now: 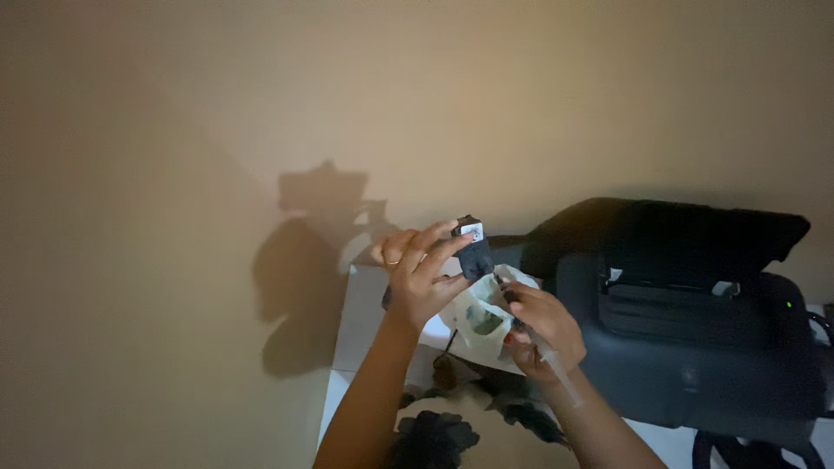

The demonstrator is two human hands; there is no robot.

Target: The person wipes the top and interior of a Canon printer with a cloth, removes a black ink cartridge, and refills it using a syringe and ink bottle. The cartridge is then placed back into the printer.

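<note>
My left hand [419,271] is raised in front of the wall and grips a small black ink cartridge [473,249] with a white label at its top. My right hand [540,328] sits just below and to the right of it, holding a clear syringe [556,369] whose tip points up at the cartridge's lower edge. A crumpled white tissue [479,320] with a dark stain is held under the cartridge, between both hands. A ring shows on one finger of my left hand.
A dark printer [695,330] with its lid raised stands on a white table [358,330] to the right. A plain beige wall [417,95] carries the hands' shadow. Patterned fabric [452,426] lies below my arms.
</note>
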